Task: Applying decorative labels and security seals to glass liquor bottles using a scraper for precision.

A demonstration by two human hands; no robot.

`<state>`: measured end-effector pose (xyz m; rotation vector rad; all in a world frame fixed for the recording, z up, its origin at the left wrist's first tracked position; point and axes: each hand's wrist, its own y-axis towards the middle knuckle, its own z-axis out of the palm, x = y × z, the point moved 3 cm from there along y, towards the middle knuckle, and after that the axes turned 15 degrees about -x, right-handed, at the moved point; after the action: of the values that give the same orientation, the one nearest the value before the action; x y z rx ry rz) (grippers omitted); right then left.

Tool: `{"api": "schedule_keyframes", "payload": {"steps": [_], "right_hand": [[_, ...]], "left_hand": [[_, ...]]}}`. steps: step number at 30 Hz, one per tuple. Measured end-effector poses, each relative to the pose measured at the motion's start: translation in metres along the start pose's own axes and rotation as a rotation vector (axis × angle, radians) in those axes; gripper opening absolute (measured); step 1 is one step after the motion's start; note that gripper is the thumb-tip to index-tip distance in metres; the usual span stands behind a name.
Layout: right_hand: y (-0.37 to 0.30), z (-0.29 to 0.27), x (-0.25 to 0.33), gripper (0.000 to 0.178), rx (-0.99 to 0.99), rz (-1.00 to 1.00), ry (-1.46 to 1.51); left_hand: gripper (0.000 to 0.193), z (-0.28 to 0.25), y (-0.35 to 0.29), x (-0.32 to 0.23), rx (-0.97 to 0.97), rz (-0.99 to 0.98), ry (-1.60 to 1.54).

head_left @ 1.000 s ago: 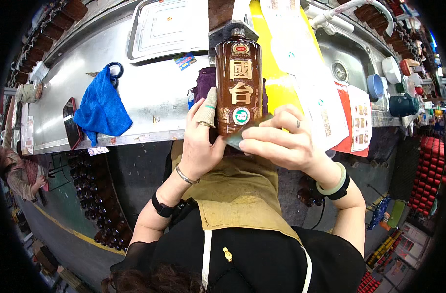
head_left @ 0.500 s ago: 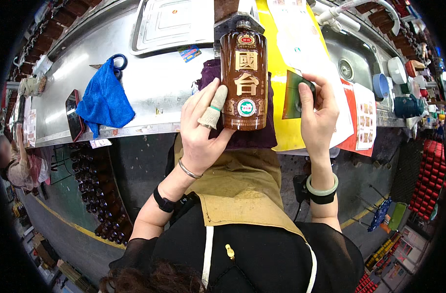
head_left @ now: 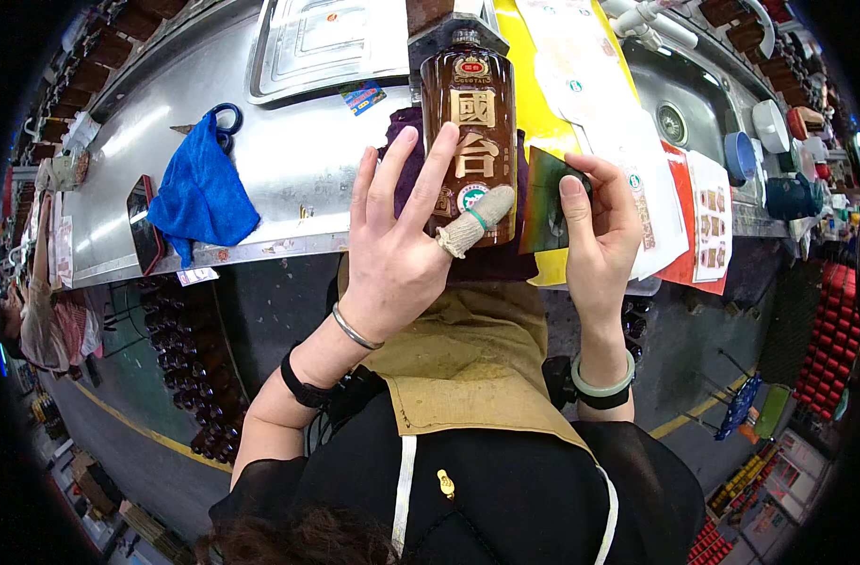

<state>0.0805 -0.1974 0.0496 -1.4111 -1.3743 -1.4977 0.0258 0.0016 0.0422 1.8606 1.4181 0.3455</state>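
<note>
A brown bottle with raised gold characters [head_left: 472, 108] lies on a dark purple cloth [head_left: 406, 127], its neck away from me. My left hand [head_left: 397, 245] is over its lower left side, bare fingers spread. One finger, in a pale cloth finger cover [head_left: 477, 221], reaches across beside the round green and white emblem [head_left: 471, 196]. Whether it presses on the emblem I cannot tell. Just right of the bottle, my right hand [head_left: 604, 221] pinches a thin, dark green translucent sheet [head_left: 545, 202] between thumb and fingers.
On the metal counter at left are a blue cloth [head_left: 204, 193], scissors [head_left: 227, 122] partly under it, and a phone [head_left: 145, 221]. A metal tray [head_left: 326, 47] stands behind. White label sheets [head_left: 609, 132] lie on yellow sheeting at right, before a sink [head_left: 680, 104].
My left hand has shifted right, its fingers spreading and the covered finger crossing the bottle. My right hand has brought the green sheet leftward and slightly down, close to the bottle.
</note>
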Motion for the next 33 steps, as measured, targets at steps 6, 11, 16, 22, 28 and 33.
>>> {"api": "schedule_keyframes", "payload": {"steps": [6, 11, 16, 22, 28, 33], "right_hand": [[-0.004, 0.003, 0.008, 0.021, 0.036, 0.064, 0.039], [-0.024, 0.009, 0.008, 0.022, 0.18, 0.006, 0.003], [-0.001, -0.008, 0.003, 0.02, -0.034, -0.129, -0.224], [-0.026, 0.004, 0.017, 0.023, 0.124, -0.057, -0.048], [-0.02, -0.008, 0.007, 0.021, -0.009, -0.074, -0.244], [-0.027, 0.001, 0.022, 0.018, 0.025, -0.096, -0.146]], "left_hand": [[0.037, 0.0, -0.011, -0.001, -0.126, 0.008, -0.077], [0.065, 0.013, -0.042, 0.009, -0.242, -0.347, -0.354], [0.065, 0.006, -0.023, 0.01, -0.175, -0.337, -0.383], [0.078, 0.01, -0.023, 0.007, -0.265, -0.442, -0.376], [0.07, 0.017, -0.041, 0.016, -0.245, -0.374, -0.398], [0.065, 0.003, -0.021, 0.004, -0.218, -0.313, -0.291]]}}
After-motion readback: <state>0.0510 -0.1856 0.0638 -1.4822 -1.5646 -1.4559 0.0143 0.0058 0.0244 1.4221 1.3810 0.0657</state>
